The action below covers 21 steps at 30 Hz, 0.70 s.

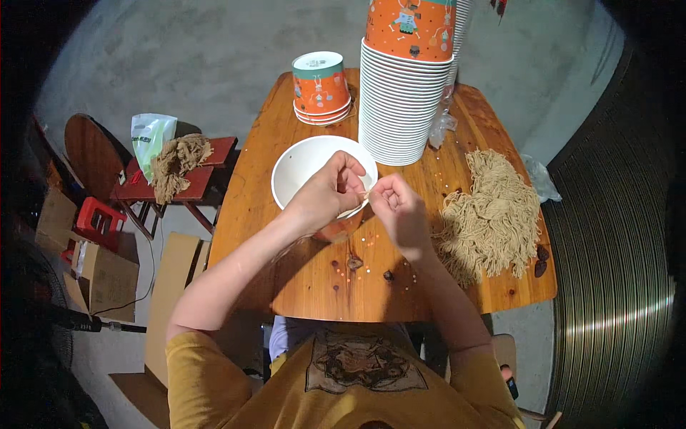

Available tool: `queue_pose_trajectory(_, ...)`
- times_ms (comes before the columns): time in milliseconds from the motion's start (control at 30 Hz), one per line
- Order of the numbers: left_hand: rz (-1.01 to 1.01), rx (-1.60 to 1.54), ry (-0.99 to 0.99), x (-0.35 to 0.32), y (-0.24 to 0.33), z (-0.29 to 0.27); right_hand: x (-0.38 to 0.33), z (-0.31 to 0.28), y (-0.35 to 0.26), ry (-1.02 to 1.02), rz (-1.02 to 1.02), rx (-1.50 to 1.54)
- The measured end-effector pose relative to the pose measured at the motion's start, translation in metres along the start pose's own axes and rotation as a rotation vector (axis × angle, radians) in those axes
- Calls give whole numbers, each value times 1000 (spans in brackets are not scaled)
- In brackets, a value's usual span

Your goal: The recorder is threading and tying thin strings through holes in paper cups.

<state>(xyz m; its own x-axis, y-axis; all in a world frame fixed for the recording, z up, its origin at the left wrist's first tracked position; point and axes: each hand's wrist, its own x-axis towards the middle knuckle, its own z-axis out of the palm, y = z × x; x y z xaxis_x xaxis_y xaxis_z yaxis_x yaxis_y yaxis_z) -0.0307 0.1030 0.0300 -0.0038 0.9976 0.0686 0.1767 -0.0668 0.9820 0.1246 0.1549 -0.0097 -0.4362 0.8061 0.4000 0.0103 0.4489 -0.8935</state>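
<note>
**A strand pinched beside the bowl's rim**

Along the wooden table's (pixel 314 300) front edge, open room is left between the forearms. The string heap (pixel 493 214) is placed rightward, seemingly for easy reach. A thin pale strand (pixel 366 194) appears pinched by left hand (pixel 330 191) and right hand (pixel 397 207) at the white bowl's (pixel 291 171) rim, perhaps for catching bits. Beyond, space is blocked by stacked tubs (pixel 400 107).

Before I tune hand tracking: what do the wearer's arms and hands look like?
Left hand and right hand: bare, no gloves. Both forearms are uncovered below short mustard-yellow sleeves that end around the elbows. No watch or cables visible on either arm.
</note>
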Motion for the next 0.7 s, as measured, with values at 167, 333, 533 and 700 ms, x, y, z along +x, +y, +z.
queue_pose_trajectory(167, -54, -56, 10, 0, 6, 2, -3, 0, 5, 6, 95, 85)
queue_pose_trajectory(333, -109, -98, 9, 1, 8, 0, -2, -3, 5, 46, -27, -95)
queue_pose_trajectory(533, -119, -17, -13, 4, 1, -2, 1, -17, -2, 56, -474, -541)
queue_pose_trajectory(700, -133, 36, 20, 3, 7, 0, 4, -26, -4, -35, -605, -742)
